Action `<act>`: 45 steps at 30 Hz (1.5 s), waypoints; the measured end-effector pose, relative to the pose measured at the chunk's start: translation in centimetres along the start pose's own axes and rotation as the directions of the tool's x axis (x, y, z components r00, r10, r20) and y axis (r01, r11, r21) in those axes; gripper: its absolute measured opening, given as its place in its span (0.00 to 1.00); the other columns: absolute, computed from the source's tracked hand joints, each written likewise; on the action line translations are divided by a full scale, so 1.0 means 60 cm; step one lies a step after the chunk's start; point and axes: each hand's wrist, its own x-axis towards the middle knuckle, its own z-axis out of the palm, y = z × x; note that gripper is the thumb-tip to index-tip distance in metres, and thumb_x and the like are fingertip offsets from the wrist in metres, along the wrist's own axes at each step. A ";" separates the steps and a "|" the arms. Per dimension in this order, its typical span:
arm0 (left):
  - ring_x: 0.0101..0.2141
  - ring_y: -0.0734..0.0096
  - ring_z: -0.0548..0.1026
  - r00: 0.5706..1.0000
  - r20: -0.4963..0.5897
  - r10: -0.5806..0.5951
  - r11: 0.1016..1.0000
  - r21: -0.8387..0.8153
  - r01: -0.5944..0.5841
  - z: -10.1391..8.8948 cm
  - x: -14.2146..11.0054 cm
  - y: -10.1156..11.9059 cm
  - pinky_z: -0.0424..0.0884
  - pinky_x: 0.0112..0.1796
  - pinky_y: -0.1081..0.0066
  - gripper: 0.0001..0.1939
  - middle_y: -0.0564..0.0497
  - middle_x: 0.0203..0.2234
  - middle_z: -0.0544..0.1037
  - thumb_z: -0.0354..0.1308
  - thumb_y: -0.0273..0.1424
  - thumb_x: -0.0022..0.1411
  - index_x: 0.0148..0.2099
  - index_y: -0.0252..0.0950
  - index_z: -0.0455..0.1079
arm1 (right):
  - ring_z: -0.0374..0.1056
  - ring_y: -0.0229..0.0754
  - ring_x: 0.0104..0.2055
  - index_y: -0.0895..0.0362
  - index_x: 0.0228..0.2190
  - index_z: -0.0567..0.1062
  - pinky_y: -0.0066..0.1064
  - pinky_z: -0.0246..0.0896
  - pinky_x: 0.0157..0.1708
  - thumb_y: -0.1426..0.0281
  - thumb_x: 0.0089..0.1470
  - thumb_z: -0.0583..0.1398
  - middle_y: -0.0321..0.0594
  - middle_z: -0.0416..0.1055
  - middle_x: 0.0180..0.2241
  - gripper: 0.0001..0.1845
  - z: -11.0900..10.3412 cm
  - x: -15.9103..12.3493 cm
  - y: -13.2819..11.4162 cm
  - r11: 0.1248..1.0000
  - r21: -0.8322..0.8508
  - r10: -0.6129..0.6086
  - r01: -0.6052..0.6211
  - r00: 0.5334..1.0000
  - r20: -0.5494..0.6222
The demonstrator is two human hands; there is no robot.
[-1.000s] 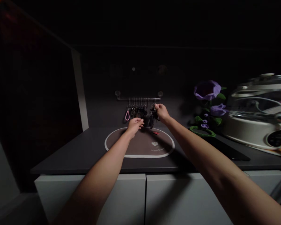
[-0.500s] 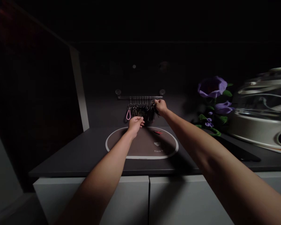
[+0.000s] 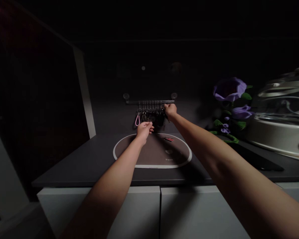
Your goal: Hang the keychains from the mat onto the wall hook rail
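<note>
Both hands had crept up: my right hand pinched a key ring on the rail. My left hand, at its eight o'clock, had curled fingers; I couldn't tell whether it held anything.

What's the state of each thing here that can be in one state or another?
key bunches: hanging in a row from the rail
left hand: raised just below the keys, fingers curled
right hand: pinching at the last key bunch
pink loop strap: hanging at the row's left end
red item: lying flat on the oval mat
glass lid: closed on its white appliance
white cabinet doors: shut
</note>
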 end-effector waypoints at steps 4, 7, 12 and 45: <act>0.16 0.84 0.64 1.000 0.006 0.006 1.000 0.000 -0.006 -0.001 0.001 -0.001 0.58 0.18 0.80 0.04 0.55 0.17 0.69 0.55 0.27 0.53 0.28 0.31 0.65 | 0.65 0.39 0.29 0.62 0.22 0.74 0.27 0.58 0.34 0.66 0.48 0.54 0.43 0.70 0.24 0.13 0.004 0.000 -0.002 0.999 -0.027 0.023 -0.024 0.999 -0.034; 0.16 0.84 0.64 1.000 0.004 0.004 1.000 0.002 -0.004 -0.001 0.002 -0.001 0.58 0.18 0.80 0.05 0.55 0.17 0.69 0.56 0.28 0.53 0.28 0.31 0.65 | 0.66 0.40 0.32 0.61 0.24 0.75 0.27 0.58 0.35 0.66 0.47 0.55 0.44 0.71 0.26 0.12 0.009 0.001 -0.001 0.999 -0.030 0.041 -0.043 0.998 -0.051; 0.16 0.84 0.64 1.000 0.002 0.007 1.000 0.004 -0.007 -0.001 0.002 0.001 0.59 0.18 0.80 0.06 0.55 0.17 0.69 0.57 0.28 0.52 0.27 0.31 0.65 | 0.67 0.40 0.32 0.60 0.24 0.75 0.28 0.59 0.36 0.66 0.47 0.56 0.44 0.72 0.27 0.11 0.016 0.000 0.006 0.995 -0.051 0.081 -0.084 0.995 -0.051; 0.17 0.85 0.64 1.000 0.020 -0.015 1.000 0.002 0.015 -0.001 0.002 -0.003 0.59 0.18 0.81 0.07 0.54 0.18 0.69 0.58 0.30 0.52 0.28 0.31 0.65 | 0.59 0.31 0.24 0.61 0.27 0.71 0.23 0.55 0.29 0.69 0.47 0.54 0.35 0.68 0.24 0.08 0.021 0.002 0.068 0.974 0.223 -0.070 0.040 0.989 0.130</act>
